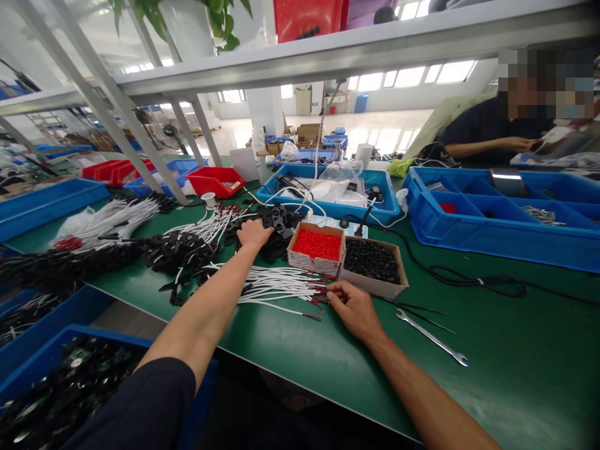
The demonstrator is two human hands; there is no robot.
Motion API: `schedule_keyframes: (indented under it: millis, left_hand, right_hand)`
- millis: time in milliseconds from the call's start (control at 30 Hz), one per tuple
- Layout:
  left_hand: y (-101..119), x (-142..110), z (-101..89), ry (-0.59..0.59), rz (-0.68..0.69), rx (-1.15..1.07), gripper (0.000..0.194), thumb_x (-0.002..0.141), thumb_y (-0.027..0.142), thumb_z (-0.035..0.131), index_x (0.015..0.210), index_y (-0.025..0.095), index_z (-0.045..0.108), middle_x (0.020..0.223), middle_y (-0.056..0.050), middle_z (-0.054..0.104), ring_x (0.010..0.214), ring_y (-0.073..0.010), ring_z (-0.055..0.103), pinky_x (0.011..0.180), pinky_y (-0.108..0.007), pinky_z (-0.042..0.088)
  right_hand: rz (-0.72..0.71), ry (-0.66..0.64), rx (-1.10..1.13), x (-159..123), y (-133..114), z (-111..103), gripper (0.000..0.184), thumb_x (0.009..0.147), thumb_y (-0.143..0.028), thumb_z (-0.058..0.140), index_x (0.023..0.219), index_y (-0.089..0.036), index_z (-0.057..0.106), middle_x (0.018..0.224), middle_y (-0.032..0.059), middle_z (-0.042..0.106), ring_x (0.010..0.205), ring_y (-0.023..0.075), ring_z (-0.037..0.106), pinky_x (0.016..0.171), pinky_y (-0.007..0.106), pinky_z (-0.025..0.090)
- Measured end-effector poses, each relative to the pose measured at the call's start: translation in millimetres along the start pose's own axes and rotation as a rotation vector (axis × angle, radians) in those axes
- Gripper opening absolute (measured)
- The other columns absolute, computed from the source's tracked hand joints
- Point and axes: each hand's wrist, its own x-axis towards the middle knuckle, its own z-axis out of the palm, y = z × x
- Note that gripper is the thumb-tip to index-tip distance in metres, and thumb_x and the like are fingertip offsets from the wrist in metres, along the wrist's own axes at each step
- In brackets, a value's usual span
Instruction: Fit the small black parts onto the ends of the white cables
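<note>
My left hand (254, 234) reaches down onto a pile of black plastic parts (281, 220), fingers curled; what they grip is hidden. Near the table's middle, my right hand (352, 305) pinches with thumb and forefinger at the thin red and black wire ends of a bundle of white cables (276, 284). The bundle lies flat, its wire ends pointing right. Just behind my right hand stand two open cardboard boxes: one of small red pieces (317, 244), the other of small black pieces (371, 259).
A wrench (434, 337) and black cords (478, 281) lie on the green table (529, 350) to the right. Blue bins (497, 237), a blue tray (389, 203) and a red bin (215, 180) stand behind. More cables (117, 222) lie left. A co-worker (492, 128) sits across.
</note>
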Motion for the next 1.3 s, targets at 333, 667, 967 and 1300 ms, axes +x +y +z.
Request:
schedule_keyframes:
  millis: [333,667,967,1300]
  left_hand:
    - [14.4,-0.8,0.7,-0.019,-0.112,-0.15,0.056,0.07,0.052,0.07,0.105,0.009,0.063,0.115,-0.025,0.061,0.114,-0.0408,0.054,0.09,-0.051,0.043]
    - [12.5,-63.1,-38.9,0.219,-0.038,-0.469,0.025,0.083,0.04,0.057,0.092,0.017,0.051,0.088,-0.003,0.062,0.081,-0.0147,0.059,0.077,-0.026,0.044]
    - [59.7,-257.4,-15.9,-0.016,0.534,-0.645,0.013,0.085,0.027,0.056,0.082,0.019,0.047,0.079,-0.001,0.053,0.068,-0.0139,0.05,0.061,-0.026,0.038]
    - [-23.3,-224.3,-35.4,-0.264,0.839,-0.214,0.017,0.088,0.031,0.062,0.1,0.019,0.062,0.102,-0.007,0.057,0.1,-0.0228,0.051,0.087,-0.037,0.04]
  right_hand:
    - [0.007,-0.016,-0.003,-1.1,-0.6,0.7,0.022,0.089,-0.035,0.055,0.096,-0.018,0.068,0.081,0.0026,0.068,0.072,0.0176,0.063,0.069,0.029,0.047]
    - [-0.045,0.068,0.071,-3.9,-9.7,-1.8,0.018,0.087,-0.037,0.061,0.086,-0.019,0.062,0.074,0.0016,0.064,0.064,0.0154,0.057,0.062,0.028,0.045]
    - [-0.056,0.023,0.633,-15.4,-16.9,13.1,0.025,0.087,-0.034,0.065,0.09,-0.021,0.044,0.116,0.0059,0.061,0.099,0.0182,0.062,0.089,0.037,0.052]
    - [0.036,0.003,0.82,-8.9,-17.2,-1.1,0.034,0.09,-0.035,0.064,0.114,-0.023,0.044,0.118,0.0093,0.062,0.095,0.0205,0.065,0.069,0.031,0.055]
